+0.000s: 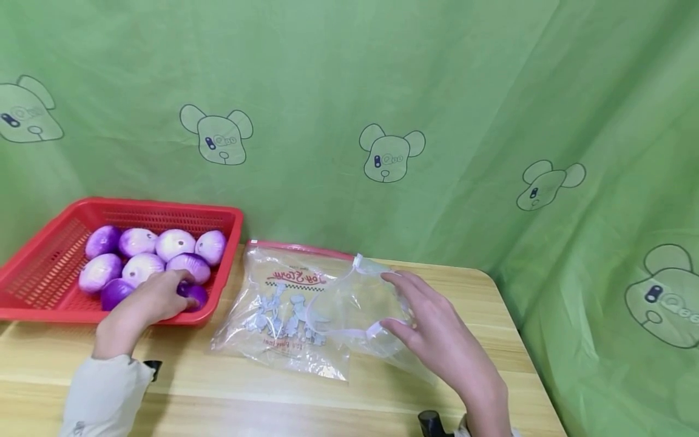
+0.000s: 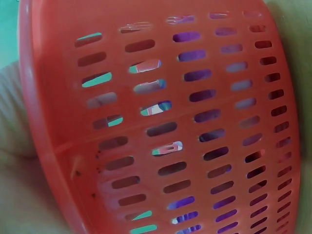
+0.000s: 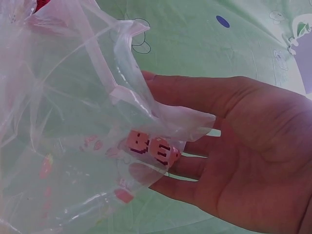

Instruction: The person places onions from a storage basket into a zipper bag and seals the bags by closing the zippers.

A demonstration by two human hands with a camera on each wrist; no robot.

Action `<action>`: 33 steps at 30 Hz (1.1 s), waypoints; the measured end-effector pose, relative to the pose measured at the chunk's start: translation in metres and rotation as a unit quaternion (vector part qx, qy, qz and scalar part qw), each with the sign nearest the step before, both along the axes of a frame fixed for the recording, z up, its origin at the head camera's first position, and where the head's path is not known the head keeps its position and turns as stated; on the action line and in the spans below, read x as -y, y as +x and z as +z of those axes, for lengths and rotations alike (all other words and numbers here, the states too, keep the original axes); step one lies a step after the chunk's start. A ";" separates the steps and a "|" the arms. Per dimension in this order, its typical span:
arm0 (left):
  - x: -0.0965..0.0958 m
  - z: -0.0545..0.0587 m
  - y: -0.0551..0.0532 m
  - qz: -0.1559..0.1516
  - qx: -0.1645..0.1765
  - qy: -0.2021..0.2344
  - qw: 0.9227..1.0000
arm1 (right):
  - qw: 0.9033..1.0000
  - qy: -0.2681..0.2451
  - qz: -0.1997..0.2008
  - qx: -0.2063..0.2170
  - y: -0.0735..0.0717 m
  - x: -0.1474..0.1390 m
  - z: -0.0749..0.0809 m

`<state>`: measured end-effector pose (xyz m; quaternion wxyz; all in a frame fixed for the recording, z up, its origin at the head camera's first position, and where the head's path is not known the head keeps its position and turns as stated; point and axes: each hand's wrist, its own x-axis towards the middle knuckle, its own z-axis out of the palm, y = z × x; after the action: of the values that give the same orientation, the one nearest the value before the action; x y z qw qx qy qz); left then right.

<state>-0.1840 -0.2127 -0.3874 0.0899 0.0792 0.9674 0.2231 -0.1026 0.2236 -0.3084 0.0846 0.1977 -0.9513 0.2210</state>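
My left hand (image 1: 155, 297) reaches over the front rim of the red basket (image 1: 136, 315) and grips a purple onion (image 1: 192, 295) at its near right corner. In the left wrist view the slotted basket wall (image 2: 175, 126) hides most of that hand. At the right, my right hand (image 1: 437, 325) stays at the mouth of a clear plastic bag (image 1: 377, 297), thumb and fingers spread apart. In the right wrist view, fingers lie behind the clear film (image 3: 83, 146), which carries pinkish-red letters, while the thumb stays at its edge. The bag's mouth gapes toward the left.
Several more purple-and-white onions (image 1: 143, 267) fill the basket. A printed clear zip bag (image 1: 295, 303) with a red top strip lies flat between basket and right hand, partly overlapped by the bag's mouth. Behind the wooden table (image 1: 246, 400) hangs a green curtain (image 1: 306, 121).
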 end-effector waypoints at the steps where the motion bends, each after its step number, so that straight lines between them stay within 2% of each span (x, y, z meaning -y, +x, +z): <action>1: 0.000 0.000 0.000 -0.002 -0.001 0.002 1.000 | 1.000 0.000 0.001 -0.001 0.000 0.000 0.000; 8: 0.000 -0.002 0.002 -0.027 -0.032 0.022 0.999 | 1.000 0.000 0.001 -0.002 0.000 0.000 -0.001; 19: 0.000 -0.001 0.004 -0.036 -0.052 0.033 0.997 | 1.000 0.001 0.004 -0.003 -0.001 -0.001 -0.001; 28: -0.005 0.008 0.008 -0.034 -0.080 0.037 0.996 | 1.000 0.001 0.004 -0.005 0.000 -0.001 0.000; 33: -0.009 0.014 0.009 -0.033 -0.116 0.035 0.992 | 1.000 0.002 0.004 -0.006 -0.001 -0.001 -0.001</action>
<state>-0.1752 -0.2041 -0.3738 -0.0182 0.1399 0.9596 0.2434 -0.1031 0.2246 -0.3091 0.0888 0.2035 -0.9503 0.2184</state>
